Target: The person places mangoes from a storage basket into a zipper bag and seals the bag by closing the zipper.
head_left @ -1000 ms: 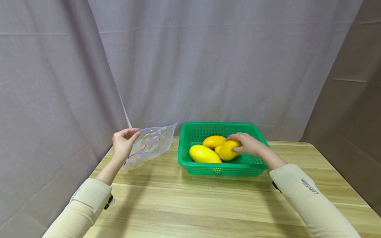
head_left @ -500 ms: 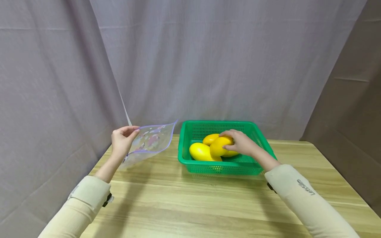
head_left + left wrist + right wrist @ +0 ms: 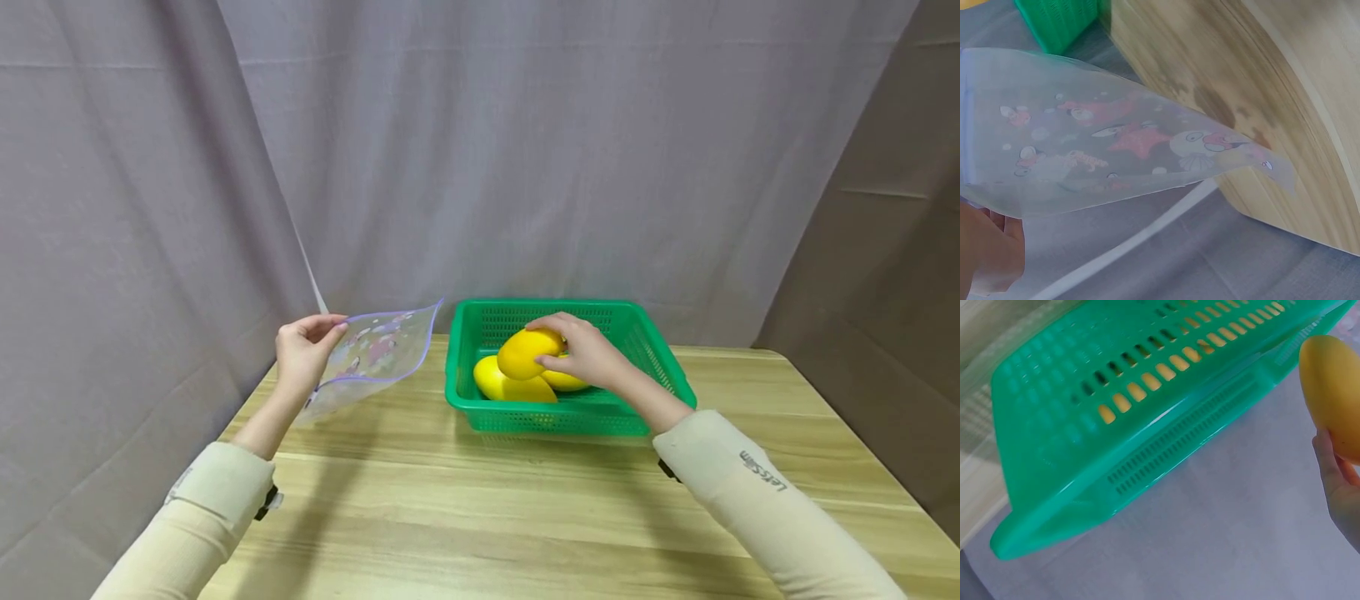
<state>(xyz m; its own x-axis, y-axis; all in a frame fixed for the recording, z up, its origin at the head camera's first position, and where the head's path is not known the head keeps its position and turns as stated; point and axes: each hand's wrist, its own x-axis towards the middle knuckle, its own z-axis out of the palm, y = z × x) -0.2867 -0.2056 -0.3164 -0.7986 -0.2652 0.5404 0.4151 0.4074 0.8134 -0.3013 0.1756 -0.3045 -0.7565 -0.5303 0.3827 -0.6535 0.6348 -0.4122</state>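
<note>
- Yellow fruit (image 3: 525, 354): held in the right hand (image 3: 588, 354), over the left part of the green basket (image 3: 592, 423); the right wrist view shows it above the rim.
- The right hand grips it from the side, fingers over the top and thumb along the near face.
- Left fruit (image 3: 513, 389) and right fruit (image 3: 567, 382): both yellow, lying in the basket below the held one; whether it touches them I cannot tell.
- The left hand (image 3: 300, 358) pinches the edge of a clear bag (image 3: 378, 350) between thumb and fingers, to the left of the basket and apart from it.
- The bag has purple edging and a pink starfish print (image 3: 1141, 140).
- The basket stands at the far side of the wooden table (image 3: 465, 508), before a grey curtain (image 3: 510, 167).
- Pale sleeves (image 3: 750, 483) cover both forearms; the right one bears dark lettering.
</note>
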